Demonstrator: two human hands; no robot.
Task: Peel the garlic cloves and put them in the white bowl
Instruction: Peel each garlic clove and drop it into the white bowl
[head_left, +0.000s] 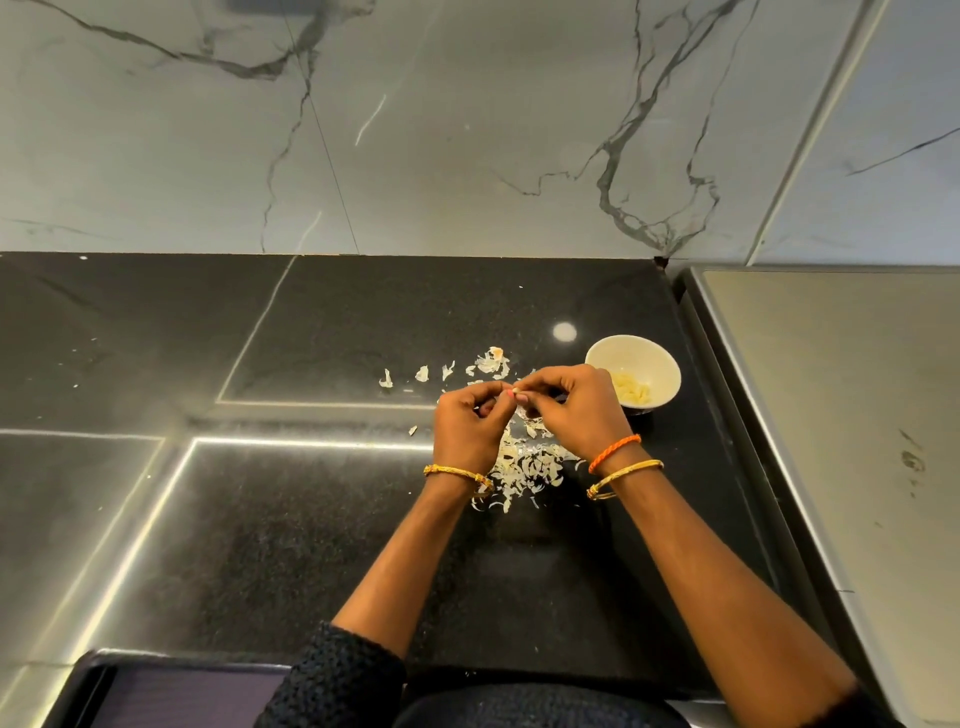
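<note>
Both hands meet mid-frame, left hand (467, 415) and right hand (571, 410) pinching one clove (511, 393) between fingertips, so peeling looks underway. Peeled cloves (636, 388) lie in the bowl (613, 349) just right. Next: strip the skin, then drop it there.

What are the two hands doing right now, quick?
Left hand: fingers curled, pinching the garlic clove.
Right hand: fingers curled, pinching the same clove from the other side.
</note>
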